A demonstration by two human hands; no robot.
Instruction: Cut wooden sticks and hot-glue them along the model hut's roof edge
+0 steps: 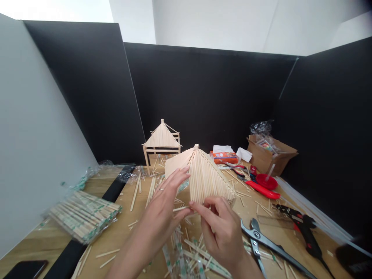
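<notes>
A pyramid-shaped model roof (205, 176) of thin wooden sticks, with a small knob at its peak, is held up in front of me. My left hand (165, 199) grips it from the left, fingers along the side panel and thumb at the lower edge. A short stick (180, 209) shows beside that thumb. With curled fingers, my right hand (222, 228) pinches the roof's lower front edge; the fingertips hide what exactly lies between them. Behind stands a similar wooden pavilion model (162, 137), its roof on posts.
Bagged sticks (84, 213) and a phone (26, 269) lie left. Loose sticks and wrappers cover the table centre. To the right are large cutters (273, 244), a glue gun (305, 228), red-handled pliers (261, 189), a red dish (266, 181) and a cardboard box (266, 159). Black panels surround the table.
</notes>
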